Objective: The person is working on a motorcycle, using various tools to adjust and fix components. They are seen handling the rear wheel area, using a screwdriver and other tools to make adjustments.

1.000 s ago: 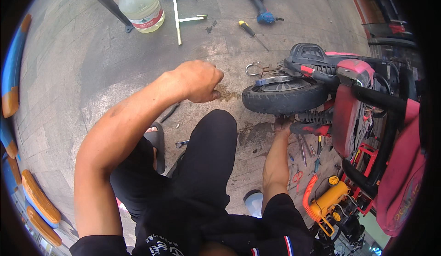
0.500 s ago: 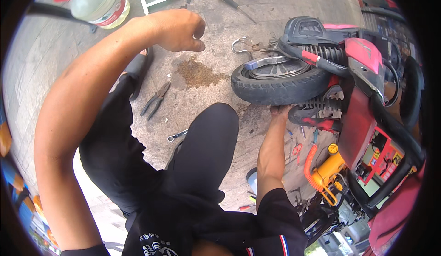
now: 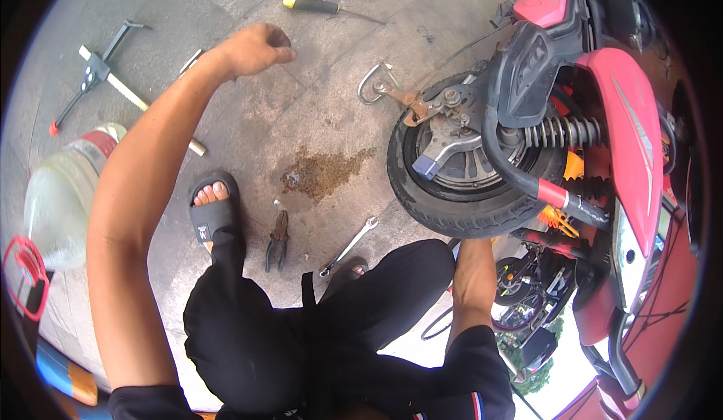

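My left hand (image 3: 260,49) is held above the paving, fingers curled loosely, with nothing visible in it. A yellow-and-black screwdriver (image 3: 312,3) lies beyond it. My right forearm (image 3: 475,277) reaches to the near underside of the black tyre (image 3: 444,216) of a pink scooter (image 3: 629,119); the tyre hides my right hand and its fingers. A grey bar with a blue end (image 3: 444,155) lies across the wheel hub. Rusty brackets (image 3: 416,105) and a curved metal piece (image 3: 371,85) stick out beside the wheel.
Pliers (image 3: 278,243) and a wrench (image 3: 350,245) lie on the ground near my feet. A wet brown stain (image 3: 324,175) spreads left of the wheel. At left are a large clear bottle (image 3: 56,201) and a metal frame (image 3: 96,70). Another vehicle (image 3: 527,292) shows behind my right arm.
My view has shifted, and the scooter shows larger and more from above. My left hand has moved slightly left, still curled. My right hand has gone further out of sight under the tyre.
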`<act>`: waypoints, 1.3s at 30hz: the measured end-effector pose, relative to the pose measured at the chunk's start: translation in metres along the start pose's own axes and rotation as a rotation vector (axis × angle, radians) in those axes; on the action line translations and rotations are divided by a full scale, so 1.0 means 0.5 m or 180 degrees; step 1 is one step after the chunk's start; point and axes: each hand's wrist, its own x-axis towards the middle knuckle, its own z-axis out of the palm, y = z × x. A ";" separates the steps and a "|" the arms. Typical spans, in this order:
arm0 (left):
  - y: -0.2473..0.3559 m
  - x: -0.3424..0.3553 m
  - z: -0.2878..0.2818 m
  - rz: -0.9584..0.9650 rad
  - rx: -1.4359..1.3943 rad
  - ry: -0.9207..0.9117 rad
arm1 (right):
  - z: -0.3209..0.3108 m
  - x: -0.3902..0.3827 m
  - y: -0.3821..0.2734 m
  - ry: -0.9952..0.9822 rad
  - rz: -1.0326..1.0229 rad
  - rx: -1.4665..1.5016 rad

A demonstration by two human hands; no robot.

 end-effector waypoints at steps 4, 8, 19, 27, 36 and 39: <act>-0.017 0.130 -0.094 -0.0309 -0.1035 0.0533 | 0.022 -0.010 0.014 0.0273 -0.0043 0.0074; 0.021 0.196 -0.058 -0.0038 -0.1171 0.0964 | 0.031 -0.015 0.026 0.0480 -0.0035 0.0110; 0.285 0.111 0.266 0.1538 -0.1961 -0.0307 | 0.037 -0.010 0.045 0.0625 -0.0055 0.0239; 0.313 0.111 0.304 0.1239 -0.1927 -0.0389 | 0.013 -0.008 0.049 0.0558 -0.0057 0.0326; 0.326 0.124 0.288 0.1221 -0.1621 -0.0403 | -0.002 -0.006 0.041 0.0510 -0.0055 0.0286; 0.332 0.126 0.291 0.1186 -0.1658 -0.0516 | -0.006 -0.002 0.039 0.0522 -0.0055 0.0271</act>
